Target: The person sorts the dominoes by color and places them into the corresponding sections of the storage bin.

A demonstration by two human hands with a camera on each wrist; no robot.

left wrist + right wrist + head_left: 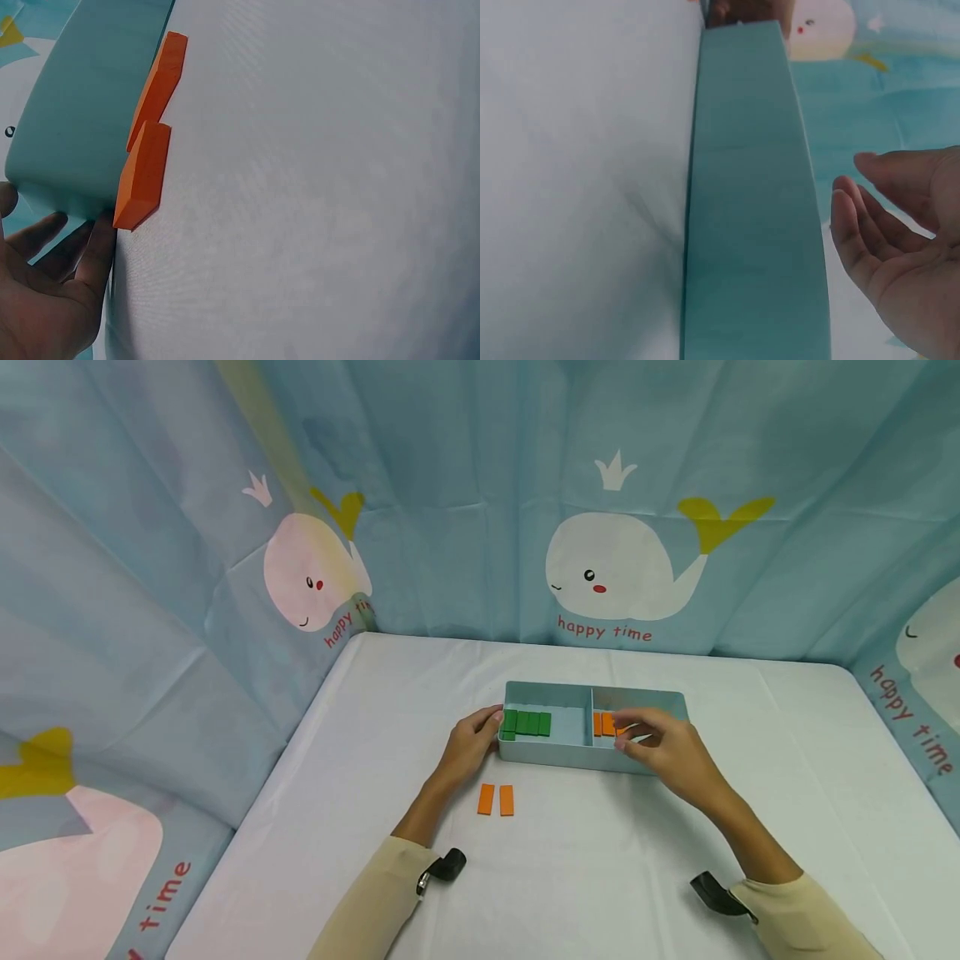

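A blue-green box (555, 755) with two compartments lies on the table. Several green blocks (528, 723) are grouped at the left end of its larger left compartment. Orange blocks (607, 724) stand in the right compartment, partly hidden by my right hand (663, 752). That hand is over the box's right part, thumb and fingers apart; the right wrist view shows nothing between them. My left hand (468, 745) rests its fingertips against the box's left end, fingers fairly straight in the left wrist view, thumb at rim height.
Two loose orange blocks, a left one (486, 799) and a right one (507, 800), lie side by side on the white tablecloth (585, 868) in front of the box. A blue curtain (465, 560) with whale prints hangs behind the table and along its sides.
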